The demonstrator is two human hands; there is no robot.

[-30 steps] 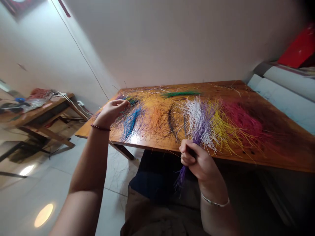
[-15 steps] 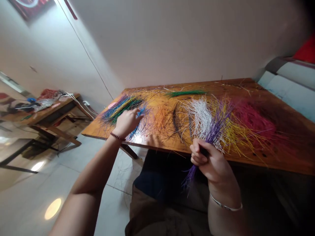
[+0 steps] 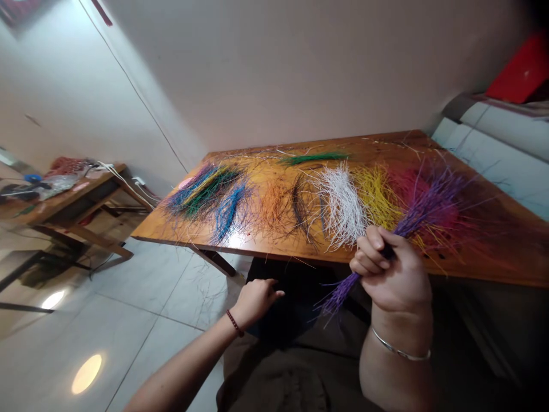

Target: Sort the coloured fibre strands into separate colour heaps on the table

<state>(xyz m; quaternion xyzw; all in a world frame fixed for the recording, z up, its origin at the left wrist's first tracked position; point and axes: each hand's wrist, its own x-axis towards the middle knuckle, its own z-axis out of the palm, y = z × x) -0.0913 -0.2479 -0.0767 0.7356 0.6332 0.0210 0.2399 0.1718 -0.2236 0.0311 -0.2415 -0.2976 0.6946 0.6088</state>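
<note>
My right hand (image 3: 388, 266) is closed in a fist around a bundle of thin purple strands (image 3: 429, 197). The bundle slants, its long ends fanning out to the upper right over the table and its short ends poking out below my fist. My left hand (image 3: 257, 300) hangs over my lap, below the table's front edge, fingers loosely bent and thumb apart, with nothing visible in it. Nearest on the table are white strands (image 3: 343, 206), yellow strands (image 3: 377, 194) and magenta strands (image 3: 398, 180), the last partly behind the purple bundle.
On the wooden table (image 3: 257, 243) lie blue strands (image 3: 229, 212), orange strands (image 3: 274, 203), dark strands (image 3: 300, 209), a mixed colourful heap (image 3: 201, 189) and green strands (image 3: 315, 158). A cluttered side table (image 3: 81, 194) stands at left. Light-coloured padded furniture (image 3: 493, 149) borders the right side.
My left hand has drawn back from the blue strands, down and right over my lap. My right hand has shifted right with the purple bundle, which now leans farther right. The view has shifted slightly.
</note>
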